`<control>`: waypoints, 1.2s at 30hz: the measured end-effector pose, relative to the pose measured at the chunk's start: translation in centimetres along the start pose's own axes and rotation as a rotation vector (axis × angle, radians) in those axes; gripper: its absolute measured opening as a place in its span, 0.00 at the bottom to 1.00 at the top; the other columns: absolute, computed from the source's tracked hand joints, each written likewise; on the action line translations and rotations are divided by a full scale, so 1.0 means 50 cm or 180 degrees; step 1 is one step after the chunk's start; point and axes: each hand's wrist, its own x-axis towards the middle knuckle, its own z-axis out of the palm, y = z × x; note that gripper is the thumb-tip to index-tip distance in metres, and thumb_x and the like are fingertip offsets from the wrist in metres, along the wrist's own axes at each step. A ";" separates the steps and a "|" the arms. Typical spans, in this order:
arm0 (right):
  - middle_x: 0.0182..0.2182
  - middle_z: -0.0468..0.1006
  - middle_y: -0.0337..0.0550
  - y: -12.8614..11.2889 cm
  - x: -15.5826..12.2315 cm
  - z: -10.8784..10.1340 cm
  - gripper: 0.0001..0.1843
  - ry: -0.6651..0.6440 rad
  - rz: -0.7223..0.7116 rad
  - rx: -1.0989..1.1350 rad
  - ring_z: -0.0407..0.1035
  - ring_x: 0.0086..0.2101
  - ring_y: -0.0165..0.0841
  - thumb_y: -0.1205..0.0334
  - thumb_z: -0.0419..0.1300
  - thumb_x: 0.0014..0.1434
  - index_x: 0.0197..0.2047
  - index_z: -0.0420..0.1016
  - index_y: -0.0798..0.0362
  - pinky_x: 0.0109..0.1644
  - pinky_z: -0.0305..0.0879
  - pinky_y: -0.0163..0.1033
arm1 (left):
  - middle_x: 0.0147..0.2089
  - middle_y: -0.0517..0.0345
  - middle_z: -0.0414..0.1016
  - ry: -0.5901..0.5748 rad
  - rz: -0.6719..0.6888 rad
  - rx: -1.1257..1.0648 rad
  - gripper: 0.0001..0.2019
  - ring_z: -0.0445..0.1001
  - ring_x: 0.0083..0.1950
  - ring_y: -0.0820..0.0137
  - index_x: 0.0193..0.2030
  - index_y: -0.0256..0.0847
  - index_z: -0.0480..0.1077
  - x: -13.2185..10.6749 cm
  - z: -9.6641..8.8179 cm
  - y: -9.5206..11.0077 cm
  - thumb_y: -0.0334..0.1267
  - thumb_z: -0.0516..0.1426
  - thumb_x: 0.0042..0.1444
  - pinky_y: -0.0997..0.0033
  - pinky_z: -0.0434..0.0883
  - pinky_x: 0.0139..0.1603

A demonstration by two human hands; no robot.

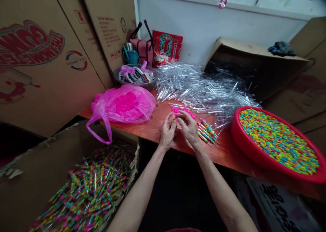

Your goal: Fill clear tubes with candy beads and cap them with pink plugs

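My left hand (pixel 168 132) is closed in a pinch, fingertips up, on a small tube (pixel 174 118) with yellow and pink showing at its tip. My right hand (pixel 188 126) curves in from the other side, its thumb and fingers meeting at that tip; what they pinch is too small to make out. Just behind the hands lies a pile of small pink caps (pixel 187 112), partly hidden by my fingers. Several filled tubes (pixel 207 131) with multicoloured pellets lie beside my right hand. Empty clear tubes (pixel 216 92) are heaped further back on the orange table (pixel 132 127).
A red basin (pixel 235 137) of colourful pellets stands at right. A pink plastic bag (pixel 122 104) lies at left, below a grey bowl (pixel 150 86). A carton (pixel 17 188) of filled tubes sits lower left. Another carton (pixel 257 50) lies on its side behind the clear tubes.
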 end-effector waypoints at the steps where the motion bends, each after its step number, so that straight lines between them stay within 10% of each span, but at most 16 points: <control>1: 0.48 0.83 0.48 -0.002 0.006 -0.035 0.22 0.0013 -0.0020 -0.0320 0.77 0.45 0.38 0.50 0.60 0.66 0.59 0.75 0.51 0.51 0.73 0.44 | 0.22 0.71 0.66 0.0002 -0.0061 -0.0021 0.33 0.65 0.18 0.78 0.62 0.45 0.69 -0.007 0.002 0.002 0.49 0.71 0.51 0.80 0.66 0.21; 3: 0.47 0.82 0.51 0.002 0.019 -0.115 0.20 0.0128 -0.0034 -0.1227 0.75 0.43 0.39 0.49 0.57 0.68 0.54 0.78 0.53 0.50 0.71 0.45 | 0.19 0.74 0.61 0.0069 -0.0266 -0.0091 0.31 0.58 0.15 0.80 0.55 0.41 0.71 -0.028 0.009 0.003 0.50 0.72 0.48 0.80 0.62 0.18; 8: 0.42 0.81 0.56 0.041 0.024 -0.242 0.18 -0.0173 0.0522 -0.3619 0.71 0.44 0.44 0.53 0.55 0.71 0.43 0.81 0.57 0.52 0.64 0.46 | 0.34 0.53 0.78 0.0112 -0.1460 -0.0601 0.15 0.80 0.31 0.69 0.39 0.37 0.68 -0.084 0.061 -0.013 0.43 0.68 0.57 0.68 0.78 0.37; 15: 0.44 0.79 0.58 0.035 -0.027 -0.178 0.23 -0.0429 0.0910 -0.4079 0.75 0.41 0.40 0.52 0.48 0.76 0.47 0.80 0.58 0.44 0.64 0.40 | 0.28 0.58 0.73 -0.0281 -0.2026 -0.1201 0.12 0.72 0.26 0.75 0.35 0.38 0.68 -0.088 0.160 -0.051 0.43 0.60 0.67 0.77 0.70 0.31; 24: 0.35 0.81 0.49 0.028 -0.052 -0.162 0.24 -0.0355 0.0903 -0.2861 0.74 0.35 0.35 0.49 0.47 0.75 0.43 0.80 0.54 0.41 0.64 0.35 | 0.40 0.51 0.82 0.0567 -0.1265 -0.1378 0.08 0.81 0.43 0.70 0.41 0.35 0.76 -0.104 0.222 -0.089 0.39 0.60 0.67 0.69 0.74 0.55; 29: 0.33 0.80 0.42 0.008 -0.065 -0.042 0.23 -0.0611 0.0684 -0.2039 0.70 0.32 0.32 0.48 0.47 0.75 0.43 0.77 0.53 0.39 0.64 0.34 | 0.49 0.48 0.82 0.0812 -0.0538 -0.1173 0.15 0.82 0.50 0.65 0.51 0.38 0.75 -0.120 0.148 -0.054 0.45 0.62 0.65 0.63 0.74 0.59; 36: 0.52 0.80 0.48 -0.092 -0.077 0.288 0.15 -0.1569 0.0080 -0.0920 0.72 0.49 0.36 0.59 0.54 0.71 0.55 0.76 0.51 0.57 0.67 0.40 | 0.54 0.48 0.79 0.1804 0.0977 -0.0190 0.23 0.79 0.55 0.63 0.54 0.41 0.72 -0.133 -0.103 0.090 0.55 0.62 0.61 0.62 0.73 0.61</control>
